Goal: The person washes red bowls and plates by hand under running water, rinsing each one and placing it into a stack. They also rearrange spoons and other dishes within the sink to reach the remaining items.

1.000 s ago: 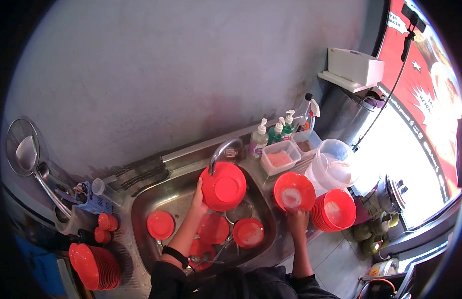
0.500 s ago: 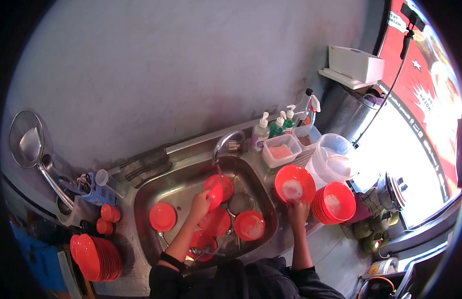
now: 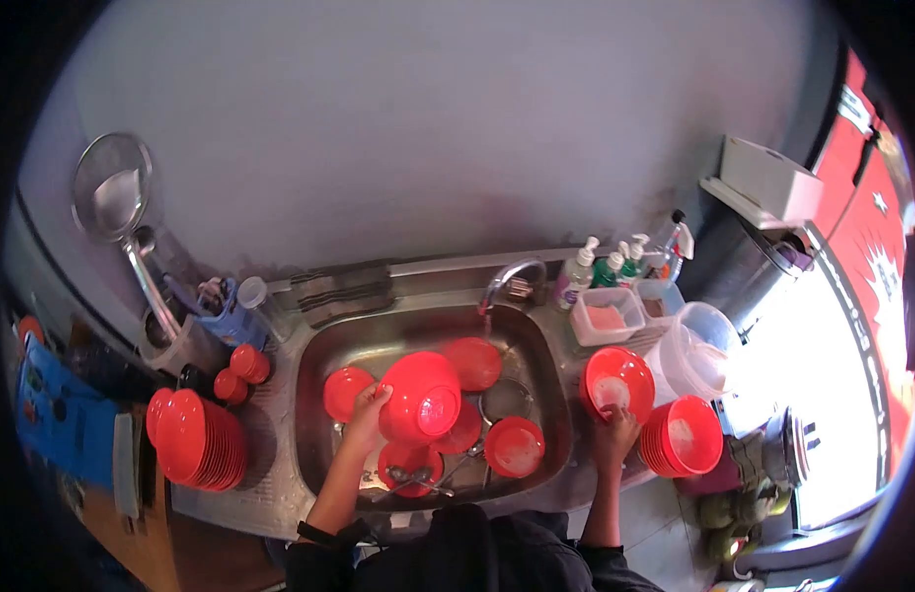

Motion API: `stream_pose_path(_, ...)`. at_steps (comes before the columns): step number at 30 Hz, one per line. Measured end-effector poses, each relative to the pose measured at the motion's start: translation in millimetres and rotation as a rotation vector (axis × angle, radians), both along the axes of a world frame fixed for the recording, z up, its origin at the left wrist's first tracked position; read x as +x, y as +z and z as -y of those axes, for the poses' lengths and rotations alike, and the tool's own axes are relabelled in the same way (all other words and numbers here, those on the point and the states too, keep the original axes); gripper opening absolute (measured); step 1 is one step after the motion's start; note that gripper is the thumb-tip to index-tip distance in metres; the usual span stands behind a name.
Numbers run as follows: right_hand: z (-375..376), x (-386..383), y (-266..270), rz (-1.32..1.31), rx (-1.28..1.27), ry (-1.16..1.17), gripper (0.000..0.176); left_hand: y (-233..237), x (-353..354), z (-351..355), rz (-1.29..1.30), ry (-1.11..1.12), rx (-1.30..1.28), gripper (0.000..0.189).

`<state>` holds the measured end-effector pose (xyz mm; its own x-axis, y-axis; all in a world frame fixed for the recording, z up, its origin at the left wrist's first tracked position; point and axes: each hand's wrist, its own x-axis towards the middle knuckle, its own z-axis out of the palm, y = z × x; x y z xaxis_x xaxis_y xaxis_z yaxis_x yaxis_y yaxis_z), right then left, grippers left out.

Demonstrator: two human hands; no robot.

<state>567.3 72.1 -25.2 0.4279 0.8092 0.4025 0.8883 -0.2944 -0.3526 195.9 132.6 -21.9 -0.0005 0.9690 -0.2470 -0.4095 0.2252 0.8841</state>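
Note:
My left hand [image 3: 365, 414] grips the edge of a red bowl [image 3: 416, 393], tilted with its underside towards me, above the sink [image 3: 324, 340]. At the right of the sink, my right hand [image 3: 616, 436] is closed at the near rim of a second red bowl [image 3: 615, 367] with whitish suds inside. Beside that hand stands a stack of red bowls [image 3: 694, 426], the top one sudsy. Several red dishes lie in the basin, among them a sudsy bowl [image 3: 515, 446] and one bearing spoons [image 3: 411, 481]. Water appears to run from the faucet [image 3: 507, 276].
Pump bottles [image 3: 578, 271], a tub with a pink sponge [image 3: 608, 318] and a clear bucket [image 3: 689, 350] line the right counter. To the left are stacked red bowls [image 3: 196, 442], small red cups [image 3: 242, 373] and a utensil holder with a strainer [image 3: 114, 187].
The bowl in my left hand has turned from edge-on to showing its underside. My right hand stays at the right-hand bowl's rim. The camera view has shifted, moving the scene rightward.

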Motion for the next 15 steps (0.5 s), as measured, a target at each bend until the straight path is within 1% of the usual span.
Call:
stream_pose_path(1, 0, 1, -2, -0.008, 0.071, 0.008, 0.016, 14, -4, 7, 0.075, 0.010, -0.029, 0.016)
stream_pose_path(2, -2, 2, -1, -0.018, 0.141, 0.018, 0.015, 28, -10, 14, 0.076, 0.044, -0.029, 0.016)
stream_pose_path(3, -2, -1, 6, -0.022, 0.125, 0.021, 0.022, 40, -16, 21, 0.129, 0.086, -0.023, 0.017)
stream_pose_path(4, -3, -1, 8, -0.023, 0.116, 0.057, 0.022, 46, -23, 27, 0.182, 0.130, -0.021, 0.017)
stream_pose_path(5, -3, 1, 7, -0.039, 0.090, 0.069, 0.025, 48, -36, 30, 0.194, 0.150, 0.044, 0.018)
stream_pose_path(7, -6, 14, -5, -0.044, 0.016, 0.099, 0.031, 62, -55, 42, 0.024, 0.286, 0.150, 0.021)
stream_pose_path(8, -7, 13, -3, -0.049, 0.011, 0.141, 0.031, 70, -64, 48, -0.069, 0.359, 0.193, 0.023)
stream_pose_path(9, -5, 11, 6, -0.077, -0.040, 0.126, 0.026, 80, -74, 56, -0.078, 0.397, 0.188, 0.023)
stream_pose_path(10, -4, 10, 10, -0.103, -0.092, 0.106, 0.022, 90, -84, 63, -0.267, 0.506, 0.303, 0.024)
stream_pose_path(11, -6, 12, 7, -0.106, -0.097, 0.132, 0.022, 100, -94, 71, -0.460, 0.603, 0.414, 0.025)
stream_pose_path(12, -7, 16, 4, -0.089, -0.126, 0.137, 0.022, 110, -102, 78, -0.563, 0.708, 0.356, 0.024)
stream_pose_path(13, -7, 20, 2, -0.069, -0.155, 0.134, 0.023, 112, -117, 84, -0.668, 0.759, 0.428, 0.022)
stream_pose_path(14, -7, 24, 1, -0.065, -0.159, 0.134, 0.023, 110, -133, 91, -0.784, 0.799, 0.421, 0.023)
stream_pose_path(15, -7, 30, -2, -0.133, -0.192, 0.217, 0.027, 130, -126, 100, -1.041, 0.880, 0.443, 0.026)
